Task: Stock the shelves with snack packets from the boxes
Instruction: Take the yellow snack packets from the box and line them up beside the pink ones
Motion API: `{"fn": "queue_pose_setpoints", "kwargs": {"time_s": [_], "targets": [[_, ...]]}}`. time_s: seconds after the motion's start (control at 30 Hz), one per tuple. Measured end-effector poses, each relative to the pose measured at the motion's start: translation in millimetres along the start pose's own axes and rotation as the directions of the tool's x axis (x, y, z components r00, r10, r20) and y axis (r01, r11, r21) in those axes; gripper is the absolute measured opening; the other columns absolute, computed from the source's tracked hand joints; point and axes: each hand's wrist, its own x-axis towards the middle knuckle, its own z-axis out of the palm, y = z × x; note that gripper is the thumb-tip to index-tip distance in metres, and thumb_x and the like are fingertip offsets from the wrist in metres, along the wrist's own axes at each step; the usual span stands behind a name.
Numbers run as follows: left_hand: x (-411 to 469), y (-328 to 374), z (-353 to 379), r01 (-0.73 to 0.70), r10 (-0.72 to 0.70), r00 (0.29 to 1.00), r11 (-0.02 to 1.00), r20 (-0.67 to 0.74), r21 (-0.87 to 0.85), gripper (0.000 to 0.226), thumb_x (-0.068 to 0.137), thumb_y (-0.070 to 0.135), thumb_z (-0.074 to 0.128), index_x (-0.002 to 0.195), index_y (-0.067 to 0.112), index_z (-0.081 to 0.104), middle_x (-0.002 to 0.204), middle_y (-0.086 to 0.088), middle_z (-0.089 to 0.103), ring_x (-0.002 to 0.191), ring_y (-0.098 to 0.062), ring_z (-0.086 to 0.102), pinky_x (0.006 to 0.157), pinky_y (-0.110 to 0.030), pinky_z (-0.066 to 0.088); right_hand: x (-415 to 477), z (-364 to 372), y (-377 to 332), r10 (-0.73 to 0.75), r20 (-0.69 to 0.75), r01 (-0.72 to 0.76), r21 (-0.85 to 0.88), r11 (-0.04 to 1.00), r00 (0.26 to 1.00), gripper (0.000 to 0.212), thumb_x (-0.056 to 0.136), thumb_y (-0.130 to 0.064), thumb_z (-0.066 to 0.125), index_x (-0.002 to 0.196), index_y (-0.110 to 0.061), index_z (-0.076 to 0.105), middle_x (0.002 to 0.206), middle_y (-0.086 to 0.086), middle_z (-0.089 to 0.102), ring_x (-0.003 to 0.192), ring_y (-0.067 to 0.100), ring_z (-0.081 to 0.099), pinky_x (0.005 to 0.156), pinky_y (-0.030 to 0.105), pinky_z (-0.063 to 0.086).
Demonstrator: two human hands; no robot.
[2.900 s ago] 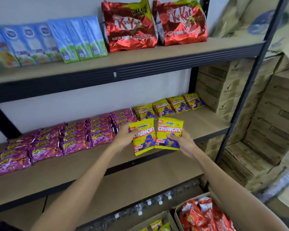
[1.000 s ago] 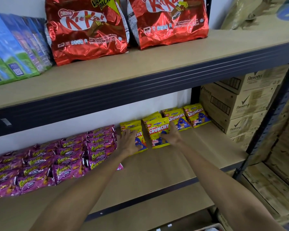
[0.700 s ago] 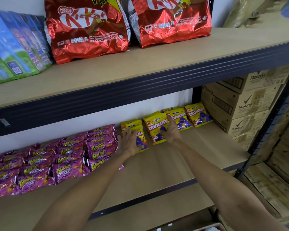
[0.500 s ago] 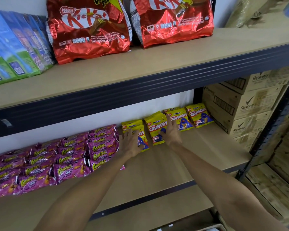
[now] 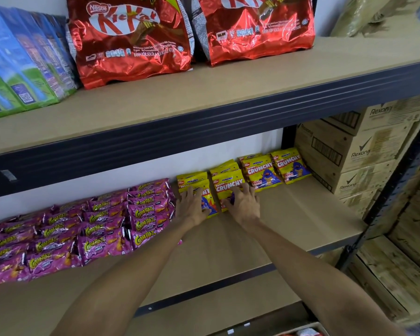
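yellow Crunchy packets (image 5: 229, 187) | overlapped row | middle shelf (image 5: 301, 214), rear

Bright, even indoor light reaches the shelving from the viewer's side, and colours read clearly. The red foil bags (image 5: 131, 42) at 12 o'clock throw white glare off their creases. The upper shelf (image 5: 228, 93) lays soft shade on the back wall (image 5: 107, 180) beneath it. Straight edges bow toward 3 and 9 o'clock. The cartons (image 5: 364, 151) at 3 o'clock look soft, and the 5 o'clock corner is smeared.

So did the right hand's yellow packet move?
Yes. The yellow packet went from the front edge of the shelf back toward the wall, now lying under the right hand.
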Motion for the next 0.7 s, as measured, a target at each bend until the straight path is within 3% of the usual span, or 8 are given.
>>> {"fn": "queue_pose_setpoints", "kwargs": {"time_s": [0.3, 0.47, 0.7], "targets": [[2.2, -0.8, 2.6, -0.015, 0.019, 0.999, 0.993, 0.03, -0.117, 0.078, 0.09, 0.038, 0.069, 0.153, 0.021, 0.027, 0.153, -0.01, 0.025, 0.142, -0.034, 0.026, 0.106, -0.048, 0.043, -0.4, 7.0, 3.5, -0.036, 0.012, 0.036, -0.034, 0.999, 0.999, 0.04, 0.099, -0.041, 0.055, 0.135, -0.025, 0.052, 0.14, 0.007, 0.043, 0.134, 0.031, 0.036, 0.109, 0.049, 0.034], [-0.1, 2.4, 2.0, 0.018, -0.013, 0.994, 0.999, 0.105, -0.045, 0.079, 0.097, 0.043, 0.057, 0.158, 0.026, 0.01, 0.166, -0.009, -0.007, 0.153, -0.031, -0.003, 0.115, -0.055, 0.028, -2.2, 2.9, 2.7, -0.031, 0.032, 0.032, -0.032, 0.999, 0.999, 0.043, 0.099, -0.043, 0.053, 0.138, -0.027, 0.05, 0.141, 0.005, 0.043, 0.135, 0.03, 0.035, 0.109, 0.046, 0.032], [-1.9, 0.7, 2.7, 0.015, -0.021, 0.983, 0.999, 0.183, 0.032, 0.073, 0.104, 0.05, 0.037, 0.158, 0.028, -0.007, 0.164, -0.008, -0.02, 0.151, -0.032, -0.015, 0.119, -0.055, 0.013, -2.9, -8.6, -4.3, -0.027, 0.115, 0.028, -0.002, 1.0, 0.993, 0.041, 0.102, -0.039, 0.047, 0.14, -0.023, 0.045, 0.146, 0.008, 0.038, 0.139, 0.032, 0.032, 0.113, 0.049, 0.029]]}}
